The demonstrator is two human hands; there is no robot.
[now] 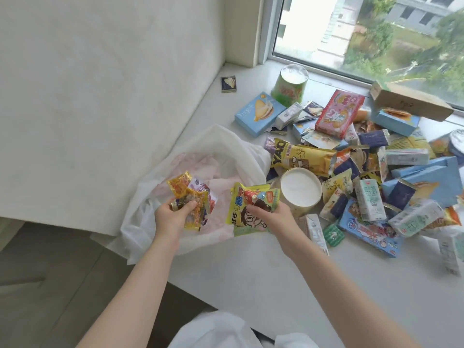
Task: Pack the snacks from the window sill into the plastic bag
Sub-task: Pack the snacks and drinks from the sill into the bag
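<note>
A white plastic bag lies open at the left end of the window sill. Over its mouth my left hand grips a bunch of small yellow and purple snack packets. Just to the right, at the bag's edge, my right hand holds a yellow-green cartoon candy packet. A large pile of snacks covers the sill on the right: boxes, pouches, small cartons.
A round white-lidded tub stands right beside my right hand. A green cup, a blue biscuit box and a pink box lie farther back by the window. A lone small packet sits at the sill's far left.
</note>
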